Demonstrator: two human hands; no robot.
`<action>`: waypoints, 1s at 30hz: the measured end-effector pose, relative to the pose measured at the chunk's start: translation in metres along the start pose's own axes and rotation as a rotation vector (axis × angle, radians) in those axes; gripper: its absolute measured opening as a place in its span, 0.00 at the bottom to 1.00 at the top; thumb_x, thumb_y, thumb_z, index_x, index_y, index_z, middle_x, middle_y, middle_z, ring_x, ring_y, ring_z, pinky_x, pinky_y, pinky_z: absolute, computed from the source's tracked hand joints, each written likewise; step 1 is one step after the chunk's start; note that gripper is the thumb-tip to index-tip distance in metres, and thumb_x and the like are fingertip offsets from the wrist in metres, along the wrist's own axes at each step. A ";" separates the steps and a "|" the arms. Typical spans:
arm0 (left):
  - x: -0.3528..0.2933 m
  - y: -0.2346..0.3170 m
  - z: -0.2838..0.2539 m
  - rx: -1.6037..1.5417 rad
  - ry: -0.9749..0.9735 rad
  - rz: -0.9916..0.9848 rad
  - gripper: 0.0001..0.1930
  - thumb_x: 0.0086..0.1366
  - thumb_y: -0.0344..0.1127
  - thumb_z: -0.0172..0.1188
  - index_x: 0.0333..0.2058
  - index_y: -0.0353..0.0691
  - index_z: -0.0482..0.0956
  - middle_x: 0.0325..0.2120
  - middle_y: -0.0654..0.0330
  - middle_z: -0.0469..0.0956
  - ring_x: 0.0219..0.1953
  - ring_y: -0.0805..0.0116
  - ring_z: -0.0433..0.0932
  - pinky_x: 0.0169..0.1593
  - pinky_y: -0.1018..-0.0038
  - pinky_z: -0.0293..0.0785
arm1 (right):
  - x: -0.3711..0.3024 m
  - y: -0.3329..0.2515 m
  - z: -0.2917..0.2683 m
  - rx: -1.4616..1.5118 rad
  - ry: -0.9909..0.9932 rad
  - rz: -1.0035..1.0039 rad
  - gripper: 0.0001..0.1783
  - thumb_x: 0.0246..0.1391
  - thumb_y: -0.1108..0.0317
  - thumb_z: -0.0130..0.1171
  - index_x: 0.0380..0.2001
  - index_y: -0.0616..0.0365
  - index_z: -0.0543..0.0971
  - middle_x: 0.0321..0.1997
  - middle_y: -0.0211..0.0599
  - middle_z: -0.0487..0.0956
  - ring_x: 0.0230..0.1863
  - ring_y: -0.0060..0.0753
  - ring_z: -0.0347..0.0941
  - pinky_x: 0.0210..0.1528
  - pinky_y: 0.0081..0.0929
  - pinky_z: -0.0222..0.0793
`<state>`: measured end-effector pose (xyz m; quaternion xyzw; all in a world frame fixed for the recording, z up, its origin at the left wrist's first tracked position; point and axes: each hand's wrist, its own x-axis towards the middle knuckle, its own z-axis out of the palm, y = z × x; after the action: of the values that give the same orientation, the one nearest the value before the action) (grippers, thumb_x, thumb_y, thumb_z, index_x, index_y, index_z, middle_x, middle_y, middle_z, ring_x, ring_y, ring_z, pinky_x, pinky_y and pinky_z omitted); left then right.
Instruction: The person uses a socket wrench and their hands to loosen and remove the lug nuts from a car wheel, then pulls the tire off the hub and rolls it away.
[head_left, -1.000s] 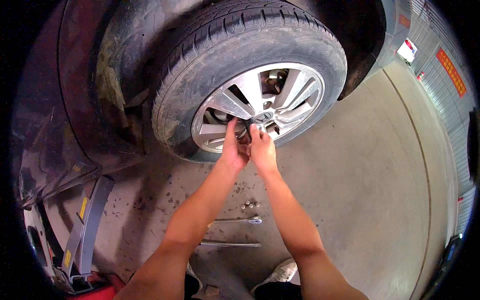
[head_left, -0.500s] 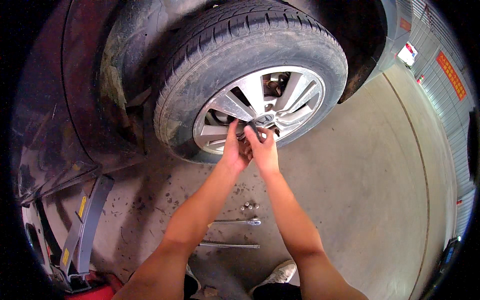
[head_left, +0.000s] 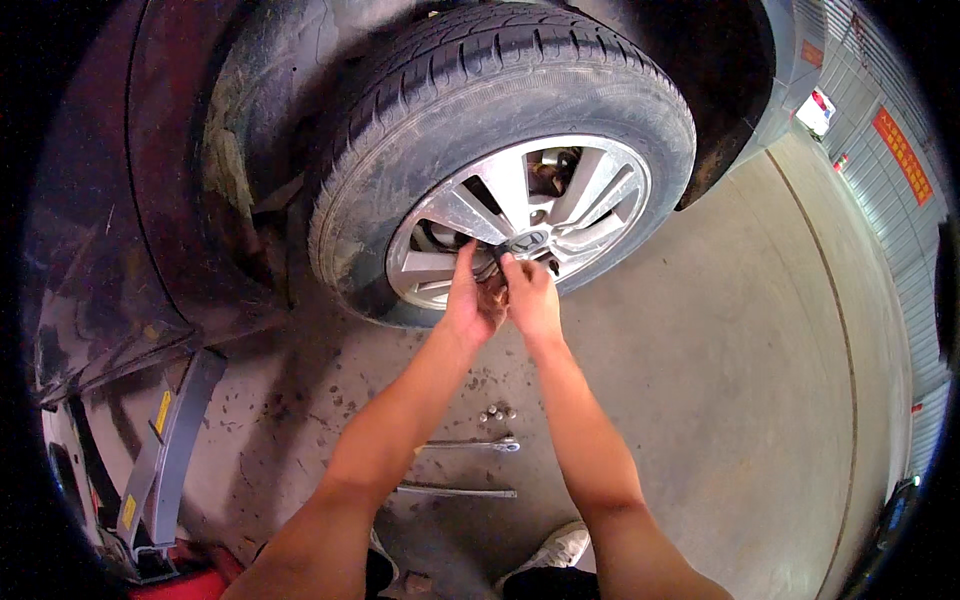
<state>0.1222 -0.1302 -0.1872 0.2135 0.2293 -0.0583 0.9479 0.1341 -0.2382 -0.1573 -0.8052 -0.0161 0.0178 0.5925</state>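
Right hand (head_left: 533,300): I pinch a dark piece (head_left: 499,251).
Left hand (head_left: 470,308): can't tell.
Wheel (head_left: 512,188): I seem busy near its middle.
Next: needs steadiness.

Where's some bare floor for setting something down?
The widest bare floor lies between the right forearm, the tyre and the dark floor line. Just left of that forearm it's crowded: small metal pieces, a ratchet and a metal bar. The left hand and right hand crowd the silver rim.
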 end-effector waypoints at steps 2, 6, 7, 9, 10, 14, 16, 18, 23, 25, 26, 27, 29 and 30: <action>0.001 0.003 -0.002 -0.015 -0.012 -0.011 0.33 0.59 0.71 0.64 0.45 0.45 0.79 0.34 0.65 0.76 0.37 0.66 0.78 0.42 0.69 0.77 | -0.008 -0.002 0.005 -0.049 0.089 -0.146 0.29 0.56 0.51 0.68 0.44 0.70 0.78 0.40 0.55 0.83 0.45 0.49 0.83 0.50 0.41 0.76; 0.004 0.006 -0.011 0.045 -0.131 -0.066 0.32 0.60 0.71 0.63 0.41 0.44 0.81 0.31 0.67 0.78 0.34 0.67 0.79 0.40 0.70 0.78 | 0.006 0.017 0.012 0.149 -0.026 0.085 0.26 0.61 0.50 0.62 0.39 0.68 0.79 0.32 0.47 0.82 0.37 0.43 0.82 0.44 0.40 0.76; 0.004 0.008 -0.016 0.058 -0.128 -0.074 0.32 0.60 0.71 0.62 0.41 0.44 0.81 0.31 0.67 0.78 0.33 0.67 0.79 0.39 0.70 0.78 | 0.006 0.002 0.004 0.227 -0.140 0.244 0.26 0.62 0.50 0.60 0.37 0.68 0.79 0.30 0.45 0.82 0.34 0.42 0.81 0.42 0.39 0.76; 0.002 0.008 -0.014 0.052 -0.068 -0.086 0.32 0.60 0.71 0.62 0.40 0.44 0.81 0.31 0.67 0.78 0.32 0.67 0.79 0.36 0.70 0.77 | 0.004 -0.008 -0.001 0.274 -0.244 0.367 0.26 0.65 0.49 0.57 0.35 0.68 0.80 0.26 0.42 0.80 0.30 0.39 0.79 0.38 0.38 0.75; -0.001 0.005 -0.008 0.035 -0.012 -0.091 0.32 0.60 0.72 0.62 0.40 0.44 0.81 0.32 0.67 0.78 0.31 0.67 0.79 0.35 0.69 0.77 | 0.004 -0.007 -0.003 0.245 -0.235 0.331 0.27 0.66 0.48 0.56 0.34 0.68 0.80 0.25 0.41 0.79 0.29 0.38 0.78 0.37 0.38 0.75; -0.001 -0.001 0.006 -0.041 0.043 0.008 0.33 0.59 0.72 0.62 0.41 0.44 0.81 0.33 0.64 0.79 0.32 0.65 0.78 0.36 0.66 0.76 | -0.006 0.012 0.018 0.062 0.124 -0.156 0.30 0.66 0.45 0.56 0.30 0.68 0.78 0.23 0.42 0.78 0.28 0.37 0.78 0.36 0.37 0.74; -0.002 0.000 0.005 -0.029 -0.001 0.012 0.33 0.59 0.72 0.63 0.42 0.45 0.81 0.35 0.63 0.80 0.33 0.65 0.79 0.37 0.66 0.77 | -0.006 0.010 0.015 0.133 0.077 -0.073 0.30 0.66 0.44 0.55 0.31 0.67 0.77 0.22 0.42 0.78 0.28 0.37 0.79 0.36 0.35 0.75; -0.006 0.005 0.001 -0.004 -0.082 -0.066 0.32 0.60 0.70 0.63 0.44 0.45 0.80 0.37 0.61 0.81 0.37 0.64 0.80 0.42 0.66 0.78 | -0.003 0.005 0.001 0.231 -0.072 0.166 0.30 0.67 0.43 0.55 0.35 0.66 0.76 0.20 0.38 0.77 0.27 0.34 0.79 0.33 0.31 0.74; -0.001 -0.001 0.003 0.022 0.011 0.051 0.35 0.59 0.71 0.63 0.48 0.44 0.79 0.38 0.59 0.80 0.39 0.63 0.79 0.44 0.66 0.77 | -0.002 0.007 0.005 -0.128 -0.011 -0.116 0.30 0.67 0.43 0.54 0.32 0.65 0.76 0.23 0.44 0.82 0.32 0.38 0.83 0.37 0.34 0.76; -0.006 0.000 0.007 -0.027 -0.027 -0.008 0.35 0.59 0.72 0.62 0.47 0.44 0.79 0.38 0.59 0.81 0.40 0.63 0.80 0.44 0.66 0.78 | -0.016 0.001 0.011 -0.109 0.153 -0.280 0.31 0.67 0.43 0.55 0.30 0.66 0.77 0.26 0.52 0.83 0.34 0.46 0.83 0.40 0.38 0.77; -0.008 0.001 0.008 -0.052 -0.046 -0.038 0.35 0.59 0.72 0.62 0.47 0.43 0.79 0.39 0.58 0.81 0.41 0.63 0.80 0.44 0.66 0.78 | -0.019 0.000 0.012 -0.036 0.151 -0.243 0.31 0.67 0.44 0.54 0.30 0.68 0.78 0.26 0.56 0.82 0.34 0.51 0.83 0.42 0.40 0.77; -0.011 0.002 0.010 -0.010 -0.020 -0.041 0.35 0.60 0.72 0.62 0.46 0.43 0.79 0.39 0.58 0.81 0.41 0.63 0.81 0.44 0.66 0.78 | -0.017 -0.002 0.009 0.027 0.081 -0.127 0.31 0.67 0.44 0.55 0.29 0.68 0.78 0.26 0.55 0.82 0.33 0.50 0.82 0.40 0.40 0.77; -0.016 0.004 0.009 0.074 0.032 -0.048 0.35 0.60 0.71 0.61 0.45 0.42 0.80 0.39 0.57 0.82 0.42 0.63 0.82 0.44 0.65 0.79 | -0.006 -0.007 -0.005 0.130 -0.109 0.196 0.28 0.66 0.47 0.59 0.28 0.66 0.78 0.25 0.49 0.82 0.28 0.40 0.81 0.34 0.36 0.75; -0.014 0.004 0.007 0.057 0.019 -0.038 0.34 0.61 0.72 0.61 0.44 0.42 0.80 0.38 0.58 0.82 0.41 0.63 0.82 0.43 0.65 0.79 | -0.004 -0.005 -0.006 0.140 -0.147 0.235 0.27 0.65 0.47 0.60 0.28 0.65 0.78 0.23 0.46 0.81 0.25 0.35 0.79 0.30 0.33 0.74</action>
<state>0.1139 -0.1297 -0.1734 0.2365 0.2406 -0.0810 0.9379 0.1308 -0.2432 -0.1510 -0.7546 0.0363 0.1470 0.6384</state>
